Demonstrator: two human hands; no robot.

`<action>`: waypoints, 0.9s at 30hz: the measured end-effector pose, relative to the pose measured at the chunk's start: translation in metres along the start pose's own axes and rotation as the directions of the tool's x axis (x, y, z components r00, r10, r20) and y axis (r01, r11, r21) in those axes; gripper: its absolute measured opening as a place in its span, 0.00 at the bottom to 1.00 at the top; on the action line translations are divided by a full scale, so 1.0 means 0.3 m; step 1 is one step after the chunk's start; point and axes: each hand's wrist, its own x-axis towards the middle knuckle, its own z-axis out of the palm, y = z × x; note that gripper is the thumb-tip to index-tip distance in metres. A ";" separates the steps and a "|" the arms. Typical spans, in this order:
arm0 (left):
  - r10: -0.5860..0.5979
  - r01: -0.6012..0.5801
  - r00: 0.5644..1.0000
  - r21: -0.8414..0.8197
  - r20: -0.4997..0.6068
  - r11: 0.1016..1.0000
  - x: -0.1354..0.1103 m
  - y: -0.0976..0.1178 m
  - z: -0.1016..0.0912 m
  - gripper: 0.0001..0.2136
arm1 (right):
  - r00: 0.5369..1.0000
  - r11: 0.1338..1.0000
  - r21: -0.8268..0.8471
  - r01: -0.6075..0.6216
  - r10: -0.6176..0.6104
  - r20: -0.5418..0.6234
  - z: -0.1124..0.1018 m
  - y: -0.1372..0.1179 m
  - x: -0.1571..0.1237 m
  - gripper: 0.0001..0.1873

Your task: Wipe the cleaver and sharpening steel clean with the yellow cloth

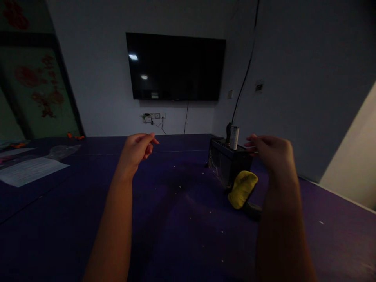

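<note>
My left hand is raised above the purple surface, fingers curled in and thumb close to the index finger. Nothing shows in it. My right hand, slightly blurred, is also in the air, its fingers loosely bent with small gaps at the tips and no object visible between them. Nearest to it is a black box-shaped device with a clear-looking side. A white cylinder stands upright on its top, beside a dark upright piece. A yellow cloth-like thing leans at the device's near corner, with a dark rounded piece by it.
The purple surface carries small white specks. Printed paper and clear plastic lie at left, with orange items behind. A television hangs above sockets. A black cable runs down the right wall.
</note>
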 end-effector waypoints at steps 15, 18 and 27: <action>0.053 0.077 0.605 -0.124 0.794 0.989 -0.096 -0.024 0.227 0.20 | 0.490 0.682 0.580 -0.445 -0.357 0.795 0.412 -0.213 -0.312 0.31; 0.005 0.106 0.646 -0.097 0.763 0.990 -0.105 -0.019 0.235 0.21 | 0.526 0.652 0.602 -0.461 -0.346 0.777 0.419 -0.220 -0.325 0.28; -0.080 0.177 0.776 -0.095 0.626 0.980 -0.121 -0.010 0.260 0.24 | 0.645 0.546 0.665 -0.509 -0.270 0.715 0.433 -0.241 -0.352 0.25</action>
